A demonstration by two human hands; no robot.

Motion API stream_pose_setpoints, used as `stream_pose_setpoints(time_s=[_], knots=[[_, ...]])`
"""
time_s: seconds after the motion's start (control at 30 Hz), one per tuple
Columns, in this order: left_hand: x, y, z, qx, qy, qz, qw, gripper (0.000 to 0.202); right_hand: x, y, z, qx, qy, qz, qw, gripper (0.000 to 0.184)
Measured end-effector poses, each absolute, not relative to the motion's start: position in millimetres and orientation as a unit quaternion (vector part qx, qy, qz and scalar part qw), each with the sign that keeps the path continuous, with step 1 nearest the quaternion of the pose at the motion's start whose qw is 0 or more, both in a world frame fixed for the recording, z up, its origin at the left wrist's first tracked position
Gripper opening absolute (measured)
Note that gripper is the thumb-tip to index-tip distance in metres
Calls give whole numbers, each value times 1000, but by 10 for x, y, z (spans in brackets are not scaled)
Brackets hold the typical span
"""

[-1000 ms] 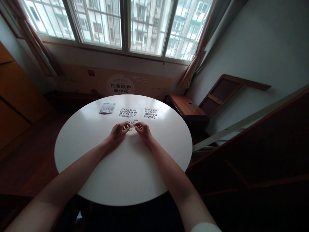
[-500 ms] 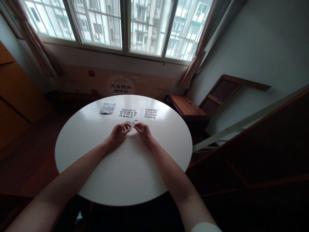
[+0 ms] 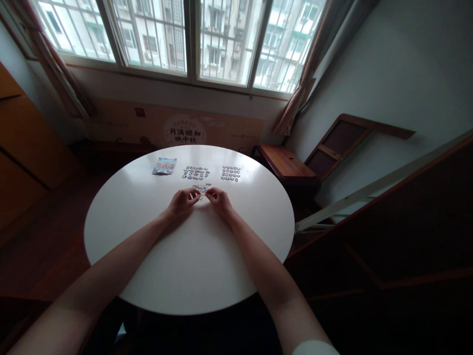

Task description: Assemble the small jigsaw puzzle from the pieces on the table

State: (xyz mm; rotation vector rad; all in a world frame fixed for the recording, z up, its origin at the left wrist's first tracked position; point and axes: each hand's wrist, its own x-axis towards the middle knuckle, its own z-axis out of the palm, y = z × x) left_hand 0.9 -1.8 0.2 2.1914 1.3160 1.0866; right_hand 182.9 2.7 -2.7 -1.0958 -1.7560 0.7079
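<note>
A loose pile of small jigsaw puzzle pieces [image 3: 201, 188] lies on the white round table [image 3: 192, 266]. At the pile's near left side my left hand [image 3: 183, 200] rests, thumb and fingers pinched together. My right hand [image 3: 219, 199] faces it from the right, also in a pinch, with only a narrow gap between the two sets of fingertips. Whatever the fingertips hold is too small to make out. Beyond the pile, spaced-out puzzle pieces [image 3: 195, 173] form a loose group, and further right more pieces [image 3: 231, 173] are set out in rows.
A colourful picture packet [image 3: 164, 166] lies at the table's far left. Past the right edge stand a wooden stool [image 3: 286, 161] and a folded chair [image 3: 334, 145] against the wall. A printed banner [image 3: 185, 125] hangs below the window behind the table.
</note>
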Motion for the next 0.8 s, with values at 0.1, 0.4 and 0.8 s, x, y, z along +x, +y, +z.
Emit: stream_pose_setpoints(time_s=[0.1,0.4,0.8], knots=[[6,-16,-5,777,468,383,175,23,1828,16,-13,-452,-712,288,453,10],[-2,1,-17,778,465,384,175,22,1827,1,6,-452,-716,284,450,10],[4,-14,-7,777,467,386,173,21,1833,-22,29,-452,-725,282,436,9]])
